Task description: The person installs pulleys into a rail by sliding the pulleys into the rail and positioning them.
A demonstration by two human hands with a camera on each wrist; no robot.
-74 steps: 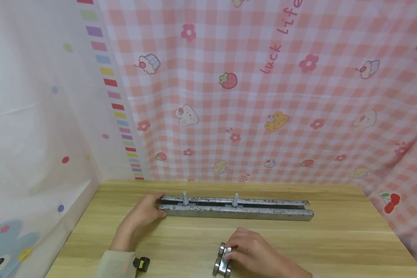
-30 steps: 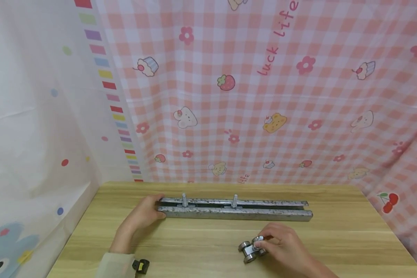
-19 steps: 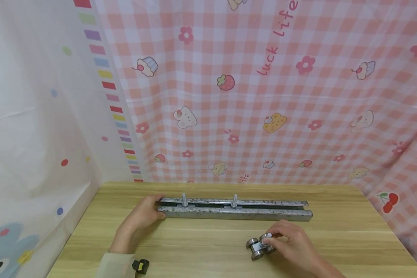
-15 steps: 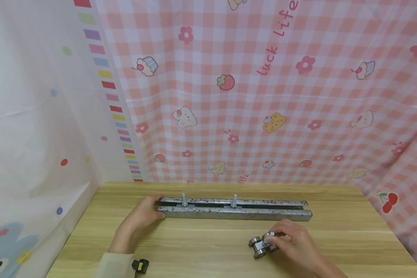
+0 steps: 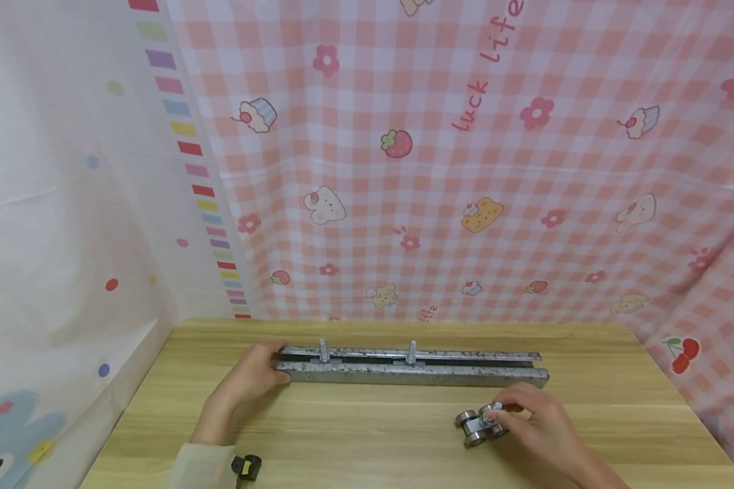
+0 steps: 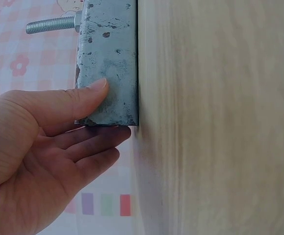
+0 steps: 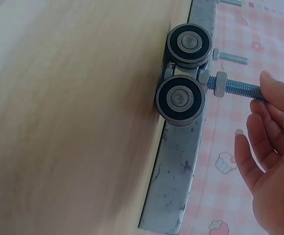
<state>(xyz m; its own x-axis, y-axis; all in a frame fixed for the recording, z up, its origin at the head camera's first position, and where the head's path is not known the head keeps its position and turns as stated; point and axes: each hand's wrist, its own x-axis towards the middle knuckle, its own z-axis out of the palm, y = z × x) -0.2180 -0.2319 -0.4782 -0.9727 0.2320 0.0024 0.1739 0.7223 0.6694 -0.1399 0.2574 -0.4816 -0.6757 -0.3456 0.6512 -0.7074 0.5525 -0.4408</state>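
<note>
A grey steel channel rail (image 5: 465, 375) with worn, spotted faces lies lengthwise on the table, its slot facing up. Out of the slot stand two threaded bolts (image 5: 412, 353), both left of the rail's middle. My left hand (image 5: 251, 373) grips the rail's left end; in the left wrist view the thumb presses the front face. Nearer me and in front of the rail's right part, my right hand (image 5: 541, 422) pinches a four-wheeled roller trolley (image 5: 478, 428) by its upright bolt (image 7: 245, 90). Nuts sit on that bolt, and two wheels (image 7: 180, 99) face the right wrist camera.
The wooden table (image 5: 342, 435) ends at the back against a pink checked cloth (image 5: 440, 170). White cloth (image 5: 67, 204) hangs at the left. A small black item (image 5: 247, 467) with a yellow mark is beside the left cuff.
My right hand has carried the trolley to the right and slightly away from me, and the trolley has turned. My left hand stays on the rail's end, and the rail keeps its place.
</note>
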